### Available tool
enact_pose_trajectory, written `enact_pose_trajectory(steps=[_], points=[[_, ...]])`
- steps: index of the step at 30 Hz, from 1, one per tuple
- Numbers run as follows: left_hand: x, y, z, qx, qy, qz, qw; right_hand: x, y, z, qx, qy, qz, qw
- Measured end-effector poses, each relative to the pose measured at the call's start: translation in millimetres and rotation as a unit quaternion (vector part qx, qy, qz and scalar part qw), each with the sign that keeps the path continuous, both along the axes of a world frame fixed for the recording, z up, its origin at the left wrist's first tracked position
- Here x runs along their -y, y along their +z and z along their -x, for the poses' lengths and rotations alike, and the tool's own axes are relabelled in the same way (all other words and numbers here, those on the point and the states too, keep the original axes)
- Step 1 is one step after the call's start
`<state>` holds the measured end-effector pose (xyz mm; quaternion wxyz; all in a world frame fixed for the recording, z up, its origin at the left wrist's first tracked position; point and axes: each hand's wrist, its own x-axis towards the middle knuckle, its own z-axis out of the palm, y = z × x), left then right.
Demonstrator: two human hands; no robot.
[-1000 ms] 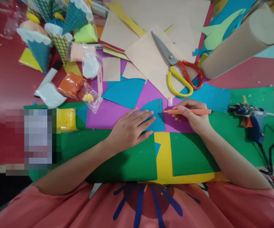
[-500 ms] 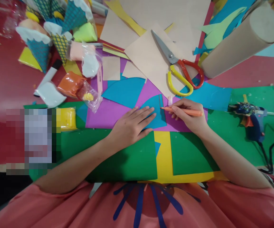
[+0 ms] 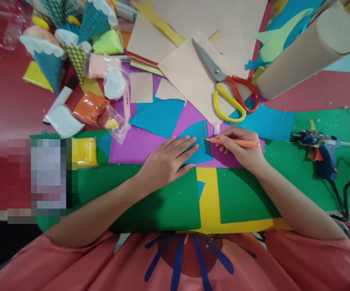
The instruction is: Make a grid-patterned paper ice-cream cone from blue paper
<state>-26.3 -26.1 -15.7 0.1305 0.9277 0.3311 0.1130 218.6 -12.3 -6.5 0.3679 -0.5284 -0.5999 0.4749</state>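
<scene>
Flat on a fan-shaped piece of blue sheet [image 3: 196, 133] lies my left hand [image 3: 170, 159], its fingers stretched out and pressing the piece down. My right hand [image 3: 240, 147] grips an orange marker [image 3: 244, 143], its tip on the blue piece near the right edge. A dark line runs down that edge above the tip. The marker's pale cap [image 3: 216, 128] stands just beyond my right fingers. Under the blue piece is a purple sheet [image 3: 132, 149]. A second blue fan-shaped piece [image 3: 159, 117] rests behind my left hand.
Scissors [image 3: 217, 72] with red and yellow handles lie on beige sheets behind the hands. A glue gun [image 3: 326, 155] sits at the right, near a beige roll [image 3: 308, 52]. Bagged clay [image 3: 90, 107] and decorated cones [image 3: 49, 60] crowd the left. Green sheets [image 3: 162, 202] cover the front.
The marker tip has moved very slightly down along the right edge of the blue piece. My left hand stays in place.
</scene>
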Motion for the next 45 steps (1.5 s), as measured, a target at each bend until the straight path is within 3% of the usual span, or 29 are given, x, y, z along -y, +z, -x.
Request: enact_pose_trajectory(steps=[8,15,23,30,45], points=[[-0.4,0.5,-0.2,-0.006,-0.007,-0.008,1.000,-1.2,2.9,-1.5,0.009,0.019,0.024,0.999],[0.0,-0.2,0.6,-0.005,-0.003,0.001,1.000,0.0,1.2,-0.4,0.007,-0.004,0.004,1.000],[-0.5,0.5,-0.3,-0.009,-0.010,-0.022,1.000,-1.7,4.2,-2.1,0.020,0.032,0.035,0.999],[-0.2,0.1,-0.1,-0.003,-0.004,-0.004,1.000,-0.5,3.7,-0.7,0.008,0.010,0.018,1.000],[-0.6,0.4,-0.1,-0.012,-0.014,-0.027,0.999,-1.1,7.5,-1.2,0.027,0.070,0.032,0.997]])
